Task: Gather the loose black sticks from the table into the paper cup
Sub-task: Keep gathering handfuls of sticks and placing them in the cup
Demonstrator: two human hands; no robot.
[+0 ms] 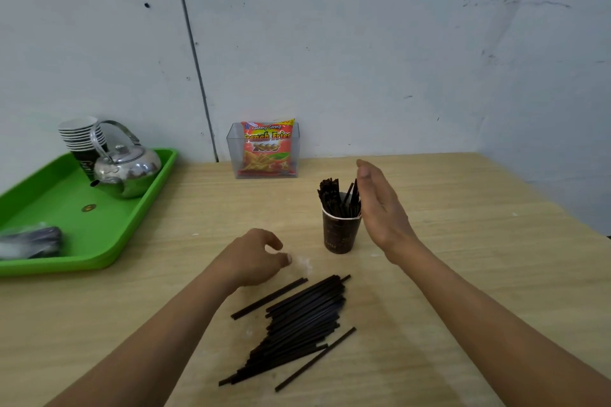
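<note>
Wooden table (pixel 463 274), pale scuffed wall behind. Nearest: loose black sticks (pixel 304 317) fanned in a rough pile w/ a few strays, not yet gathered. Just past them, left hand (pixel 254 258) low over the tabletop, fingers loosely curled, nothing in them; prob. placed to take the next lot. Further on, right hand (pixel 380 208) upright & flat, fingers straight, holding nothing, palm facing the paper cup (pixel 340 231); contact unclear. Likely steadying the sticks in the cup (pixel 330 195) so nothing tips. Task approx. partway. At back: snack packet (pixel 267 149) in clear box (pixel 231 155); far left, green tray (pixel 139 208) w/ kettle (pixel 129 172) & stacked cups (pixel 81 135).
</note>
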